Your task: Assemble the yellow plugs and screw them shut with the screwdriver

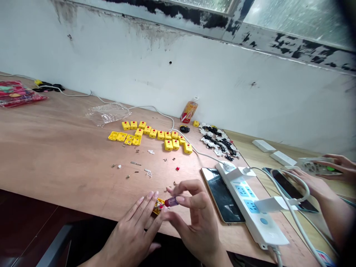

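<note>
Near the table's front edge, my left hand [132,227] holds a small opened yellow plastic case [157,210] with its fingers. A red part and small pieces show inside it; the rest of the case is covered by my fingers. My right hand [196,209] is closed on a small screwdriver [172,201] with a clear purple and red handle, tipped toward the case. Loose on the table beyond are a red button [177,168], a thin metal strip [136,163] and tiny metal parts. Several closed yellow cases [168,144] with red buttons stand farther back, beside open yellow shells [121,136].
To the right lie a tablet-like device [222,196] and a white power strip [250,202] with cables. Black and white parts [218,141] are piled behind them. A bottle [189,110] and plastic bag [108,113] are near the wall. Another person's hands [340,167] hold a clear-cased object.
</note>
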The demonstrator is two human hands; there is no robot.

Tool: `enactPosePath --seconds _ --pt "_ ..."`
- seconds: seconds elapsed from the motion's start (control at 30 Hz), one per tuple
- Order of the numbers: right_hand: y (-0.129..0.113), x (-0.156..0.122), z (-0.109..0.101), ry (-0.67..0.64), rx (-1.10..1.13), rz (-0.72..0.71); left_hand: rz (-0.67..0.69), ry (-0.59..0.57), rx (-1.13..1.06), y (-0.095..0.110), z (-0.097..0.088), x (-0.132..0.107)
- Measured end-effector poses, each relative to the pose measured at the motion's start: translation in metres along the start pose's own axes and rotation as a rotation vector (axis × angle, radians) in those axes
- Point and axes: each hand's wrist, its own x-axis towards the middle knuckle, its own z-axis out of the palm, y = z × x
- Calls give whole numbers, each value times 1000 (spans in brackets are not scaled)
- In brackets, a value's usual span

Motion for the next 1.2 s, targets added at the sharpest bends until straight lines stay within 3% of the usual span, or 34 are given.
enactPosePath --seconds 0.1,0.27,0.4,0.57,0.73,0.87,1.03,1.13,1.2 --pt "-2 1 -1 -130 22 70 -3 9 16 0 0 0" --pt "1 2 2 81 -21 -49 4 -19 30 0 -1 -1" --pt "0 1 3 -99 8 35 -4 1 13 0 -1 -2" --pt "-2 0 3 125 -43 -108 15 -22 36 0 -4 1" --pt "-1 0 -1 -101 -13 9 16 -7 31 0 -4 1" --pt "2 0 1 123 -105 -157 21 -12 41 0 -4 0" --pt "4 0 4 -75 -53 -36 5 19 28 0 -2 1" --pt "4 2 5 55 -12 -92 -15 17 6 1 -1 -1" --pt "2 3 3 65 -5 -76 -11 -6 9 1 -1 -1"
